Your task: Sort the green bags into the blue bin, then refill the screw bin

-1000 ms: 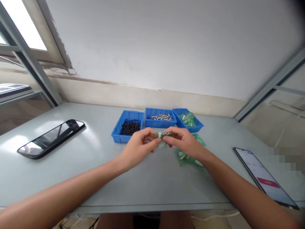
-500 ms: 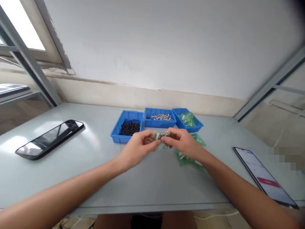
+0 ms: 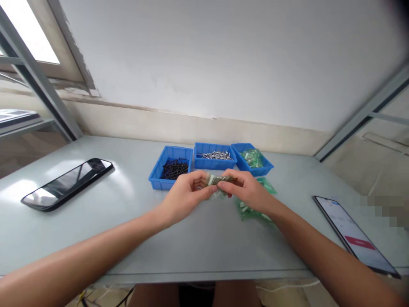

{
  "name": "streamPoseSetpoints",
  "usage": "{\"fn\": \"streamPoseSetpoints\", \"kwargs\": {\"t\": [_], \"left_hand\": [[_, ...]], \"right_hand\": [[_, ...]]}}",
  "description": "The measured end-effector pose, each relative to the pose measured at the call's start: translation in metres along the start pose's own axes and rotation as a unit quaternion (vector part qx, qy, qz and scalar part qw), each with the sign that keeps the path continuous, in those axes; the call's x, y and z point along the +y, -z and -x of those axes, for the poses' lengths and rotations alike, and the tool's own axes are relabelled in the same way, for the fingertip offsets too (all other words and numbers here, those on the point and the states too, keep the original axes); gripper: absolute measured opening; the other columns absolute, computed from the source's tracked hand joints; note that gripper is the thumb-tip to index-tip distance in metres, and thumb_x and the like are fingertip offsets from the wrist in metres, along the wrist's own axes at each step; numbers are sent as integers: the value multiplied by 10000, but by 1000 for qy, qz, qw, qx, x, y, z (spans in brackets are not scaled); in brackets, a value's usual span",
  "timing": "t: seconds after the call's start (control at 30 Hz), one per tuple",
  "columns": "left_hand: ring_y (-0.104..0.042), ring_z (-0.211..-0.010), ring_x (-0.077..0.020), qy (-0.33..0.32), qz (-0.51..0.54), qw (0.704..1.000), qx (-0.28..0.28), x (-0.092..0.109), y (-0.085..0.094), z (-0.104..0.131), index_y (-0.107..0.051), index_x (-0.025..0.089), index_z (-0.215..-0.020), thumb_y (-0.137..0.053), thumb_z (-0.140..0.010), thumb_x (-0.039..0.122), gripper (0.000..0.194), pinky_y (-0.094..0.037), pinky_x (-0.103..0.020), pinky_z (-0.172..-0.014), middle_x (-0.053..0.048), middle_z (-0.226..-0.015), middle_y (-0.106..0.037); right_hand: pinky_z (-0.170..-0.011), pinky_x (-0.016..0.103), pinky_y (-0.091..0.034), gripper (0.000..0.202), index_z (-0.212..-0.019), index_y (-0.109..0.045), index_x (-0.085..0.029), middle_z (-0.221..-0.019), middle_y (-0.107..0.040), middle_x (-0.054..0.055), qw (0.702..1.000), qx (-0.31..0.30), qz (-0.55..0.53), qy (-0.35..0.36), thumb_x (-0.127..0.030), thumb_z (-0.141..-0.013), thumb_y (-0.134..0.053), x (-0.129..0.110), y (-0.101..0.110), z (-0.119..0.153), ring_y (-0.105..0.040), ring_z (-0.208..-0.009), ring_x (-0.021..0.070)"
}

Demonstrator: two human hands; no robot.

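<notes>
Blue bins holding black pieces, silver pieces, green bag; plastic packet pinched by left hand, right hand.

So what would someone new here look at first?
Probably the left hand and right hand, together holding a small clear packet mid-picture. Beyond them, three bright blue bins hold dark pieces, shiny metal pieces and a green bag. A lit-up phone lies far right.

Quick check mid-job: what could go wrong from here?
The small clear packet between the left hand and right hand could slip or spill. In view, the left hand overlaps the blue bin of dark screws and might bump it. The right hand partly covers the loose green plastic and may snag it.
</notes>
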State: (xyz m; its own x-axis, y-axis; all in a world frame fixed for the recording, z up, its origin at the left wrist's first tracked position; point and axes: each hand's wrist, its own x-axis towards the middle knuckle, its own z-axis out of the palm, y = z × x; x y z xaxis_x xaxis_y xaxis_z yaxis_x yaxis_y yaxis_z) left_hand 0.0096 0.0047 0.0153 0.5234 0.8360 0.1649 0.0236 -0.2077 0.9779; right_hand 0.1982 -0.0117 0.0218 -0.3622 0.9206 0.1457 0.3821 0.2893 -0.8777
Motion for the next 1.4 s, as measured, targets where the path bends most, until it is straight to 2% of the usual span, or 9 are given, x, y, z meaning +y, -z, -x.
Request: {"fn": "streamPoseSetpoints", "kwargs": {"t": [0.2,0.4,0.57,0.7,0.93,1.1,1.3,1.4], "left_hand": [[-546,-677,-117,11,16,1000,-3,-1,2,-1,-567,137,-757,-618,-782,234,112,-420,-237,-624,-7,-723,-599],[-479,-602,-98,17,-7,1000,12,-1,1,-1,-522,146,-697,-610,-759,228,135,-352,-213,-550,27,-647,-522],[-486,-608,-101,2,13,1000,3,0,0,-1,-531,149,-730,-593,-789,263,143,-381,-222,-576,27,-656,-520],[-491,-626,-112,5,-10,1000,2,-2,1,-2,-567,146,-764,-590,-800,292,152,-394,-234,-594,17,-676,-537],[-405,-557,-107,39,-79,995,-42,-8,3,-1,-578,150,-702,-559,-823,343,229,-299,-229,-514,27,-605,-461],[-343,-529,-93,45,-100,993,-32,-8,3,-1,-520,152,-651,-561,-810,333,245,-249,-223,-492,47,-576,-386],[-356,-538,-89,37,-97,994,-36,-11,4,-2,-506,149,-638,-556,-817,328,258,-254,-217,-501,51,-572,-412],[-394,-552,-87,40,-57,997,-35,-9,3,-2,-553,140,-682,-578,-804,303,205,-283,-210,-512,46,-598,-462]], "right_hand": [[-607,251,-418,182,-794,-573,-197,-708,-525,-5,999,-30,-16,6,-354,-872,-523,-1,3,1,-517,-667,128],[-561,250,-391,209,-748,-560,-194,-659,-529,-9,1000,-12,21,0,-354,-874,-514,-1,-1,1,-506,-622,127],[-582,258,-414,158,-849,-581,-200,-678,-552,-9,1000,1,-23,4,-354,-857,-547,0,-1,0,-531,-635,132],[-584,256,-400,203,-767,-558,-197,-667,-523,-15,999,27,-10,20,-366,-872,-521,1,1,0,-502,-621,122],[-549,244,-339,179,-736,-540,-190,-645,-478,-31,998,49,32,17,-311,-865,-515,2,-3,1,-433,-588,108],[-527,233,-322,173,-697,-534,-184,-612,-484,-38,995,71,67,26,-286,-837,-550,3,-8,0,-418,-559,96],[-519,228,-328,184,-689,-533,-182,-599,-500,-40,991,93,95,32,-292,-833,-563,3,-9,1,-429,-544,90],[-526,228,-339,180,-731,-539,-187,-607,-513,-41,993,72,88,40,-310,-863,-536,5,-7,1,-447,-553,93]]}}
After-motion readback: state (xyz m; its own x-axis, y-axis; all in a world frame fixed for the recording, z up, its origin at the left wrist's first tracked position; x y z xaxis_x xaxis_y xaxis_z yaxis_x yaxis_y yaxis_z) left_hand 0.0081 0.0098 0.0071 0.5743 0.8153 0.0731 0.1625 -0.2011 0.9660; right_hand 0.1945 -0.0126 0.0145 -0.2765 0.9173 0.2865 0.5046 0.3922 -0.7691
